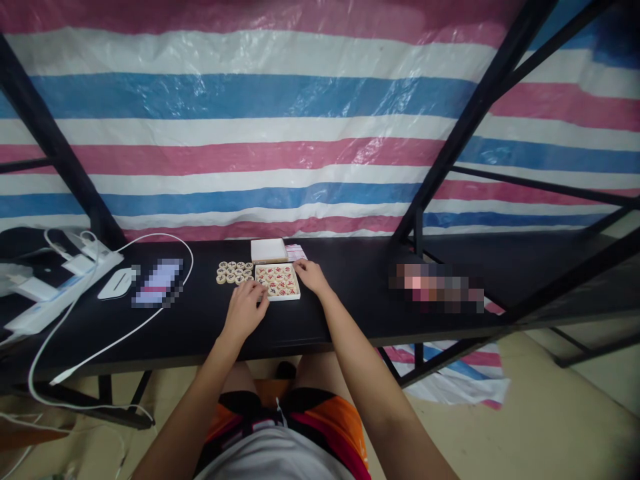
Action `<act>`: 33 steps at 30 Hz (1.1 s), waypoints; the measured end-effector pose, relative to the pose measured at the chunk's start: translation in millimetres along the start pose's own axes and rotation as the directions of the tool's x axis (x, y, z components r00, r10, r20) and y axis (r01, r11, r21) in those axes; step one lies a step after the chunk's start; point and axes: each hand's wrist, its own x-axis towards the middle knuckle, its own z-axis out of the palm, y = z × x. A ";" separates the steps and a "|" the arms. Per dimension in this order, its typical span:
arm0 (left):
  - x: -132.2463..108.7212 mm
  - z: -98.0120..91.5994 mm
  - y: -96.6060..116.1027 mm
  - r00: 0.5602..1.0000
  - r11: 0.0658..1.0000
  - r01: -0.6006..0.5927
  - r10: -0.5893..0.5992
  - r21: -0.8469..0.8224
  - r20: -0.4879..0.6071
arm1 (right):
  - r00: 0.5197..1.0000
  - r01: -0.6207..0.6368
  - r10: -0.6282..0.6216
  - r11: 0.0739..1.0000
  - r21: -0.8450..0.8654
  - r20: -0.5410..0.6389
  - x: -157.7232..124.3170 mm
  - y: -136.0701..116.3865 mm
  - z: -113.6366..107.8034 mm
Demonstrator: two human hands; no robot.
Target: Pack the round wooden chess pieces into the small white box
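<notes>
Left hand (247, 307) curled at left edge of white box (286, 298), right hand (310, 275) at far-right corner; grip unclear for both. Red-character xiangqi pieces (281, 284) inside box, between hands; dark-character xiangqi pieces (231, 273) just beyond left hand.

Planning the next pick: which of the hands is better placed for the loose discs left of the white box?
Probably the left hand: it is close beside the loose discs, while the right hand is across the white box, at its right side.

White box (286, 297), red-marked cream pieces (279, 281), black tabletop (360, 280)
</notes>
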 end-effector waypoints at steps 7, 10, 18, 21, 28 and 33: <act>-0.3 -0.5 -10.1 0.940 0.892 0.337 -0.335 0.301 -0.059 | 1.000 0.010 -0.010 1.000 0.013 -0.009 0.1 0.3 0.6; -1.6 0.2 -8.5 0.955 0.892 0.279 -0.296 0.355 -0.006 | 1.000 0.007 -0.007 1.000 0.018 -0.007 -0.1 -0.1 0.3; -2.0 -4.7 -2.6 0.968 0.899 0.237 -0.252 0.368 -0.007 | 1.000 0.004 -0.004 1.000 0.004 -0.006 0.7 0.8 1.0; -2.2 -3.7 -4.9 0.980 0.931 0.168 -0.193 0.323 0.048 | 1.000 0.001 -0.001 1.000 0.013 0.000 0.5 0.7 0.8; -1.8 -3.8 -4.4 0.969 0.933 0.175 -0.220 0.314 0.114 | 1.000 -0.004 0.004 1.000 0.022 -0.002 -0.2 0.2 0.3; -1.5 -5.3 -3.2 0.958 0.924 0.193 -0.250 0.329 0.139 | 1.000 -0.004 0.004 1.000 0.002 -0.001 -0.7 -1.4 -0.6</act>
